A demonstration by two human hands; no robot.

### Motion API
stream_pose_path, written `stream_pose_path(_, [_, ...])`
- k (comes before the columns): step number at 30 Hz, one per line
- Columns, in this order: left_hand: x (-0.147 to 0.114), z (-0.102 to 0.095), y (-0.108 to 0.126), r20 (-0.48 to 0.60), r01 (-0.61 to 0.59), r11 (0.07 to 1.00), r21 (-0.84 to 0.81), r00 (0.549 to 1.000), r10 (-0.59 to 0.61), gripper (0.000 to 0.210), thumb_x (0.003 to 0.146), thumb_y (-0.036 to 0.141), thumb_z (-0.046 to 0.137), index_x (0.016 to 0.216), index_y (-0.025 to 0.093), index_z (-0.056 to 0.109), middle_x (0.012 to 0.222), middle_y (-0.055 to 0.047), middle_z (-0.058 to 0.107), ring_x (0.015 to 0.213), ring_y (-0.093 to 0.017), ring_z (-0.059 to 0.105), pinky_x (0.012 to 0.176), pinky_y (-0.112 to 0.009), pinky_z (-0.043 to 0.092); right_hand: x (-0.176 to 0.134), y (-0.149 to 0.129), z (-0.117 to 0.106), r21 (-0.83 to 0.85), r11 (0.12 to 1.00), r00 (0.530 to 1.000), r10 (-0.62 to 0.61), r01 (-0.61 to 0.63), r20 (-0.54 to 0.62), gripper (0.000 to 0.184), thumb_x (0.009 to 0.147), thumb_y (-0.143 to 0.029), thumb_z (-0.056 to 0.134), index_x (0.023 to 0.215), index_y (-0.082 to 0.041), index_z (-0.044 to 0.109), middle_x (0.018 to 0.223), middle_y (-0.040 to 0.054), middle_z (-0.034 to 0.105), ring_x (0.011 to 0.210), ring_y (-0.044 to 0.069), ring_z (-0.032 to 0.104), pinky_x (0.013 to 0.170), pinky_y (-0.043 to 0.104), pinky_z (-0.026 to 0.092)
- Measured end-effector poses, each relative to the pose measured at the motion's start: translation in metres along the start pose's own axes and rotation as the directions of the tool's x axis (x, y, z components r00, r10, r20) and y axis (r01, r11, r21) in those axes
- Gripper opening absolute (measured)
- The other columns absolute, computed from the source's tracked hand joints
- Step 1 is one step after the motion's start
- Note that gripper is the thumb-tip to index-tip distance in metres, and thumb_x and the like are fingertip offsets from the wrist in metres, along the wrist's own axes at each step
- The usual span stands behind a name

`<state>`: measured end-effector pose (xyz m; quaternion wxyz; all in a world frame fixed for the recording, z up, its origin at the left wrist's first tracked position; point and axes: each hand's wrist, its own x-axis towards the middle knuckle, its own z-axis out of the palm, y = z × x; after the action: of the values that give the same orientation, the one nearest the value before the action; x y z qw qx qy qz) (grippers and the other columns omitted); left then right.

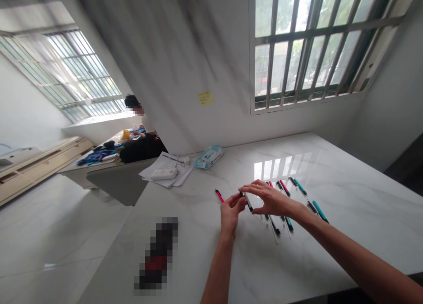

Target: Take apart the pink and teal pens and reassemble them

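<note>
A white and black pen (248, 202) is held up above the white table between my two hands. My left hand (230, 213) is closed around its near side, thumb and fingers pinching. With its thumb at the lower end and fingertips at the upper end, my right hand (272, 200) spans the pen. A pink and black pen part (219, 195) lies on the table just left of my hands. Under and beyond my right hand lie several more pens and pen parts, among them a teal pen (320, 210), another teal pen (300, 186) and a pink pen (284, 187); some are partly hidden.
On the marble-patterned table (198, 260) lie papers (168, 163) with a white device (164, 174), and a blue wipes pack (209, 157). A blurred-out dark object (157, 253) is at left. Further off, a person (148, 123) sits at another table.
</note>
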<state>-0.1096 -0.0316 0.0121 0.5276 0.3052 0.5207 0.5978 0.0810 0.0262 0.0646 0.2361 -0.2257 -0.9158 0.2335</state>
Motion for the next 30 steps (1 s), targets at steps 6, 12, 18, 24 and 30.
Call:
stream_pose_path(6, [0.000, 0.001, 0.000, 0.019, -0.006, 0.999, 0.039, 1.000, 0.005, 0.055, 0.064, 0.046, 0.093, 0.107, 0.013, 0.080, 0.101, -0.016, 0.081, 0.084, -0.021, 0.074, 0.074, -0.028, 0.054, -0.002, 0.009, 0.001, 0.073, 0.997, 1.000, 0.022, -0.021, -0.013, 0.094, 0.079, -0.027, 0.086, 0.159, -0.038, 0.038, 0.149, 0.0055, 0.058, 0.132, 0.028, 0.053, 0.111, 0.045, 0.048])
stream_pose_path(12, [0.000, 0.001, 0.005, -0.013, -0.115, 0.992, 0.053, 0.993, 0.115, 0.045, 0.064, 0.042, 0.093, 0.098, 0.015, 0.081, 0.100, -0.012, 0.080, 0.083, -0.018, 0.072, 0.082, -0.030, 0.054, -0.007, 0.062, 0.002, -0.142, 0.950, 0.959, 0.268, -0.279, -0.093, 0.035, 0.087, -0.037, 0.078, 0.120, -0.024, 0.074, 0.118, 0.0106, 0.074, 0.114, 0.031, 0.061, 0.098, 0.046, 0.051])
stream_pose_path(18, [-0.001, 0.004, 0.007, -0.008, -0.110, 0.994, 0.027, 0.994, 0.111, 0.042, 0.062, 0.037, 0.093, 0.096, 0.015, 0.081, 0.096, -0.010, 0.080, 0.080, -0.017, 0.070, 0.083, -0.031, 0.054, -0.003, 0.083, 0.011, -0.173, 0.937, 0.952, 0.303, -0.304, -0.034, 0.012, 0.089, -0.031, 0.072, 0.092, -0.021, 0.079, 0.095, 0.0089, 0.077, 0.102, 0.029, 0.065, 0.087, 0.039, 0.051])
stream_pose_path(24, [-0.002, 0.004, 0.007, -0.009, -0.112, 0.993, 0.033, 0.994, 0.113, 0.038, 0.063, 0.036, 0.092, 0.095, 0.017, 0.082, 0.093, -0.009, 0.079, 0.077, -0.015, 0.067, 0.078, -0.029, 0.052, 0.002, 0.071, 0.004, 0.185, 0.916, 0.913, 0.383, -0.355, -0.141, 0.018, 0.090, -0.036, 0.067, 0.094, -0.020, 0.076, 0.090, 0.0053, 0.078, 0.081, 0.021, 0.070, 0.077, 0.034, 0.056])
stream_pose_path(30, [-0.002, 0.005, 0.006, 0.030, -0.141, 0.986, 0.085, 0.990, 0.139, 0.035, 0.065, 0.036, 0.090, 0.092, 0.017, 0.082, 0.088, -0.008, 0.079, 0.073, -0.015, 0.065, 0.070, -0.026, 0.050, 0.008, 0.048, -0.009, 0.407, 0.886, 0.940, 0.305, -0.221, -0.154, 0.023, 0.088, -0.041, 0.069, 0.093, -0.020, 0.076, 0.091, 0.0047, 0.078, 0.080, 0.019, 0.072, 0.080, 0.033, 0.060])
